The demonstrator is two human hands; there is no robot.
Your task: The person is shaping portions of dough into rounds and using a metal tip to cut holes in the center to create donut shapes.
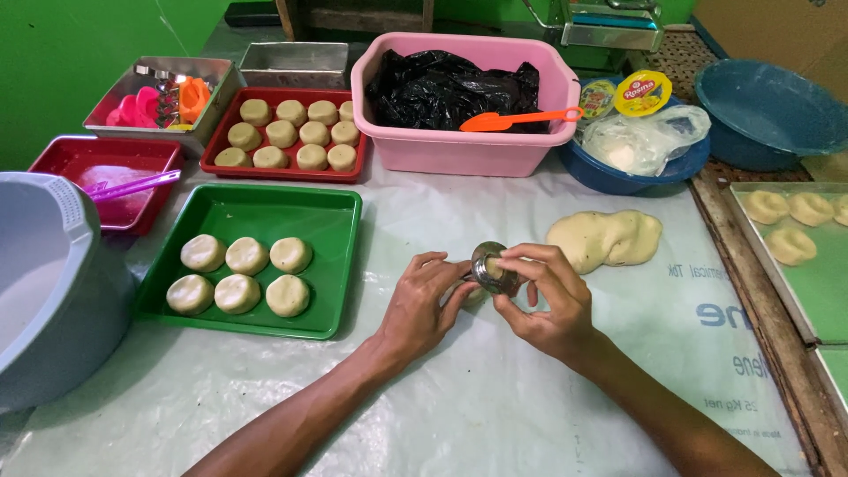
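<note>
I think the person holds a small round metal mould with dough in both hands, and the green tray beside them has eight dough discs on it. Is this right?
Not quite. The head view shows six dough discs on the green tray, not eight. The rest holds: the left hand and right hand together hold the small round metal mould with dough in it.

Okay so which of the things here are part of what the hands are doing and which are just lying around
In use: left hand, right hand, round metal mould, dough lump, green tray of shaped pieces.

Lying about: pink tub, orange spatula, teal basin, grey bucket.
</note>
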